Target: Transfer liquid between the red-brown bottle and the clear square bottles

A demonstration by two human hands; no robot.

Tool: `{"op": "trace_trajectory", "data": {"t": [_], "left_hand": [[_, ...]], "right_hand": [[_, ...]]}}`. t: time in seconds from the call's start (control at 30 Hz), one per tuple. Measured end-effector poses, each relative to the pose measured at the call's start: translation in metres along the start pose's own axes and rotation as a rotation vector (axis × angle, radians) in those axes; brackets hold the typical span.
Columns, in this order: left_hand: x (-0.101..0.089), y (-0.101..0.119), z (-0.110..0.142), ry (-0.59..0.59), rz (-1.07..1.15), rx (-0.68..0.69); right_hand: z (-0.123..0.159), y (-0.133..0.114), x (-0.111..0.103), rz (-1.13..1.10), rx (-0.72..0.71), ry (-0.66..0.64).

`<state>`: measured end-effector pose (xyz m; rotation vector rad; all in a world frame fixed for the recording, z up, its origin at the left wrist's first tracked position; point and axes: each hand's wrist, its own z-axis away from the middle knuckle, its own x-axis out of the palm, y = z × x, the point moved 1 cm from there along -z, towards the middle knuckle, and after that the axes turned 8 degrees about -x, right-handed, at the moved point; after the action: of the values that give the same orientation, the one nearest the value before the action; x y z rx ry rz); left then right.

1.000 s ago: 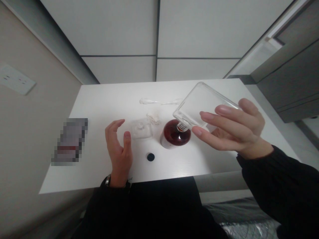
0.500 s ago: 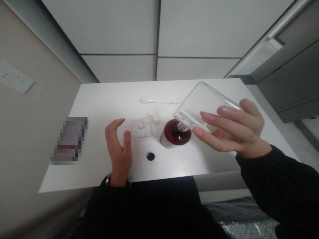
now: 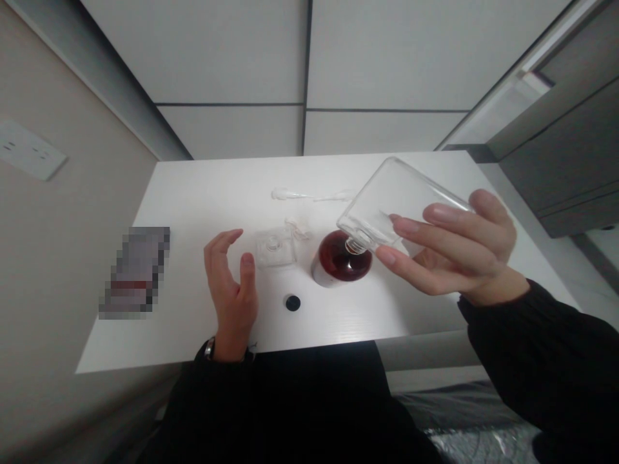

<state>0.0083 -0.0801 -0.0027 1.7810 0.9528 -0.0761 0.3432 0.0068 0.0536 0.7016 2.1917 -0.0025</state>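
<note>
My right hand (image 3: 459, 251) is shut on a flat transparent plastic bottle (image 3: 387, 206), which is tilted with its threaded neck pointing down. The neck sits just over the mouth of a round bottle of dark red liquid (image 3: 338, 263), and I cannot tell whether they touch. My left hand (image 3: 233, 298) stands open on its edge above the white table (image 3: 193, 322), holding nothing. Nearest to it is a small square transparent container (image 3: 275, 250). A round black cap (image 3: 293, 303) lies in front of the red bottle.
Pale, thin transparent pieces (image 3: 309, 194) lie towards the table's far edge. A pixelated flat object (image 3: 136, 274) lies at the left. A beige wall with a socket plate (image 3: 31, 149) runs along the left side, and grey cabinets (image 3: 565, 154) stand at the right.
The transparent bottle and my right hand have shifted slightly to the right, and the bottle's neck stays over the red bottle. My left hand has barely moved.
</note>
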Motion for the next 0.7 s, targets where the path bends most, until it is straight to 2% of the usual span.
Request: {"op": "trace_trajectory", "data": {"t": [0.1, 0.23, 0.3, 0.4, 0.43, 0.57, 0.7], "left_hand": [[0.001, -0.001, 0.0, -0.001, -0.001, 0.0], [0.0, 0.0, 0.001, 0.01, 0.004, 0.009], [-0.004, 0.009, -0.001, 0.01, 0.013, 0.039], [-0.013, 0.037, -0.011, -0.06, 0.092, 0.109], [-0.015, 0.05, -0.016, -0.114, 0.131, 0.128], [-0.009, 0.096, -0.044, -0.472, 0.282, 0.112], [0.011, 0.113, -0.067, -0.723, 0.455, 0.09]], "right_hand": [[-0.015, -0.006, -0.006, 0.084, -0.086, 0.065], [-0.043, -0.016, -0.014, 0.252, -0.388, 0.3], [-0.051, -0.018, -0.014, 0.277, -0.433, 0.342], [-0.053, -0.018, -0.013, 0.262, -0.442, 0.334], [-0.051, -0.018, -0.012, 0.269, -0.444, 0.336], [-0.045, -0.018, -0.012, 0.341, -0.462, 0.296], [-0.043, -0.017, -0.012, 0.265, -0.479, 0.294]]}}
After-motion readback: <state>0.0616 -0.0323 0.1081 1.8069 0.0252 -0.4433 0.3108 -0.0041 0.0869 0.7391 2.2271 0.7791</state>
